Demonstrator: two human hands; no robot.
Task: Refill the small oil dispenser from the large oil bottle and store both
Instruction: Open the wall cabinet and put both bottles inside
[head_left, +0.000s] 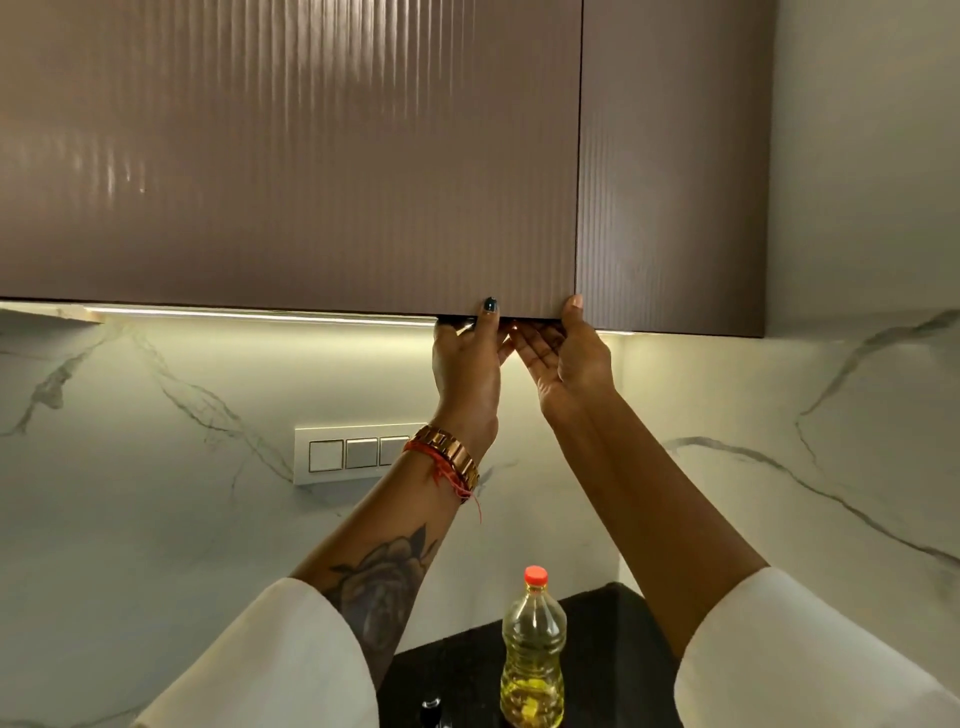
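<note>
The large oil bottle (533, 649), clear with yellow oil and a red cap, stands upright on the black counter (613, 654) below me. Just left of it, at the bottom edge, the black top of the small oil dispenser (431, 709) shows; its body is out of view. Both my hands are raised to the bottom edge of the brown ribbed cabinet door (311, 182). My left hand (467, 364) has its fingers hooked under that edge with the thumb on the door front. My right hand (563, 358) grips the same edge beside it, near the door's right corner.
A narrower ribbed cabinet door (675, 182) hangs to the right, against a pale wall. Under the cabinets a light strip (234, 313) glows above the white marble backsplash (156, 415). A white switch panel (348, 454) sits on the backsplash behind my left wrist.
</note>
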